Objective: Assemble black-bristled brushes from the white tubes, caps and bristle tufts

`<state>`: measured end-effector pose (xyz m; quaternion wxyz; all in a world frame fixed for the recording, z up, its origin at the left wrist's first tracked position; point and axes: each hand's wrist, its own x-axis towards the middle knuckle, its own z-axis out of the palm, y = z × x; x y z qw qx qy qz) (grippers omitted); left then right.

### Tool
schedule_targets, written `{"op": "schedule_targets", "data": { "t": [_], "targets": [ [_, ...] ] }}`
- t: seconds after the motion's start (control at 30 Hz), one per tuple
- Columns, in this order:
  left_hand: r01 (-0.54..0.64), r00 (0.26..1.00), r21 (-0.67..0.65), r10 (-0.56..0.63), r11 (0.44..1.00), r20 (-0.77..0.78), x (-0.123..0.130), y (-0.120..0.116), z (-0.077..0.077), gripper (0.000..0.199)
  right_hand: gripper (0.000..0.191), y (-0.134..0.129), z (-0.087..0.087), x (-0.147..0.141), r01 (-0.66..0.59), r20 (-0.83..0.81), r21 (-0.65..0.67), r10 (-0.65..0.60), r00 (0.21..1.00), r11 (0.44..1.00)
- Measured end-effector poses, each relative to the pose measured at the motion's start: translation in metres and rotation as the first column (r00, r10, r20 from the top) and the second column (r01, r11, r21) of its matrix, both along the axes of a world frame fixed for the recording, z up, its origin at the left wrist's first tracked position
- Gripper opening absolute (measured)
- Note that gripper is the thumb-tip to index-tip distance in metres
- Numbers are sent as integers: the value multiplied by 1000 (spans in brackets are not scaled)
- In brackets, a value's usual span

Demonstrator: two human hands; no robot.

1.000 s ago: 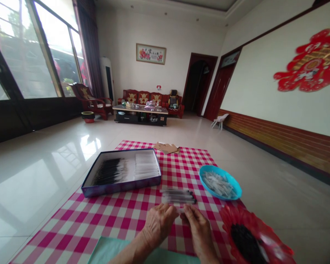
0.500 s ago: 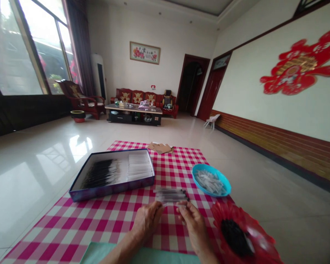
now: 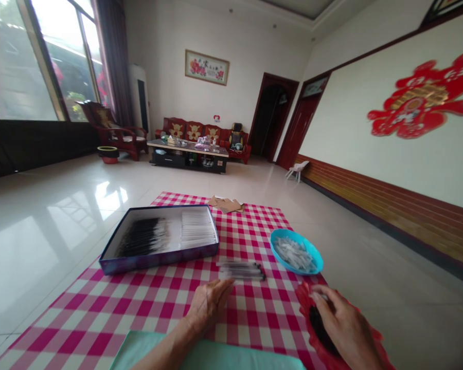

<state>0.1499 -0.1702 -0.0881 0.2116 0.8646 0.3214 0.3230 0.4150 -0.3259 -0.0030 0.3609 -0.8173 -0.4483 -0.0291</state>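
My left hand (image 3: 209, 302) is closed in front of a small pile of clear tubes with dark ends (image 3: 242, 270); what its fingers hold, if anything, is too small to name. Over the red flower-shaped dish (image 3: 308, 336), which holds small black pieces, is my right hand (image 3: 339, 316). Its thumb and fingers are pressed together, and their contents cannot be made out. A blue bowl (image 3: 319, 255) of small clear pieces stands beyond the red dish. On the left, an open box (image 3: 158, 261) contains rows of black-ended and white sticks.
A pink and white checked cloth (image 3: 170, 303) covers the table. Brown cardboard pieces (image 3: 227, 204) lie at its far edge. Pale green fabric (image 3: 216, 359) is nearest me. A coffee table (image 3: 187, 149) and red sofa stand farther off.
My right hand has moved right, away from my left hand, to over the red dish. My left hand has stayed near the tube pile. The view has shifted slightly.
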Motion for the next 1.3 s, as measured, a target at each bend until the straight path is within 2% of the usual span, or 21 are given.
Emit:
{"op": "schedule_targets", "data": {
  "t": [0.1, 0.17, 0.23, 0.43, 0.57, 0.63, 0.73, 0.8, 0.87, 0.9, 0.93, 1.0, 1.1, 1.17, 1.23, 1.3],
  "targets": [
    [-1, 1000, 12, 1, 1000, -19, 0, 0, -1, 33, 34, -10, -13, 29, 81, 22, -24, -80, 997, 996],
    [2, 1000, 14, -2, 1000, -28, 1, 0, -1, 33, 36, -4, -14, 38, 89, -15, -38, -90, 996, 995],
    [10, 999, 12, -10, 1000, -30, 1, -1, 0, 33, 37, 12, -10, 42, 60, -29, -43, -61, 998, 997],
    [33, 999, 24, -33, 999, -19, 1, -1, 2, 33, 32, 84, 1, 57, -46, 10, -14, 46, 999, 999],
    [40, 999, 44, -40, 998, -6, 1, 0, 2, 33, 29, 109, 2, 62, -60, 19, 32, 59, 998, 998],
    [36, 999, 54, -36, 998, 2, 1, -1, 2, 32, 30, 112, 3, 50, -85, 28, 66, 83, 996, 994],
    [40, 999, 67, -41, 997, 7, 1, -1, 3, 31, 28, 110, 2, 8, -207, 19, 91, 206, 978, 974],
    [43, 999, 73, -43, 996, 8, 1, -1, 5, 32, 23, 106, -7, -32, -317, -14, 102, 320, 947, 943],
    [45, 999, 78, -45, 996, 5, 0, -2, 8, 32, 22, 101, -22, -71, -461, -181, 161, 486, 855, 872],
    [44, 999, 78, -44, 996, 3, 0, -2, 10, 32, 22, 98, -32, -87, -486, -237, 190, 521, 820, 853],
    [41, 999, 80, -41, 996, 3, -1, -3, 11, 31, 23, 96, -42, -100, -480, -271, 226, 528, 805, 848],
    [28, 999, 89, -29, 996, 12, -1, -5, 10, 29, 29, 91, -60, -117, -367, -353, 313, 466, 811, 876],
    [-14, 999, 127, 8, 992, 48, 1, -7, 5, 25, 39, 89, -80, -121, -203, -488, 363, 371, 790, 909],
    [-50, 997, 168, 39, 984, 67, 1, -5, 5, 25, 42, 89, -86, -118, -178, -560, 341, 351, 750, 923],
    [-99, 994, 215, 86, 971, 68, 0, 5, 13, 24, 44, 89, -89, -115, -180, -602, 317, 344, 721, 931],
    [-172, 985, 238, 169, 956, 33, -4, 24, 30, 24, 43, 89, -91, -113, -193, -611, 310, 351, 710, 931]
  ]
}}
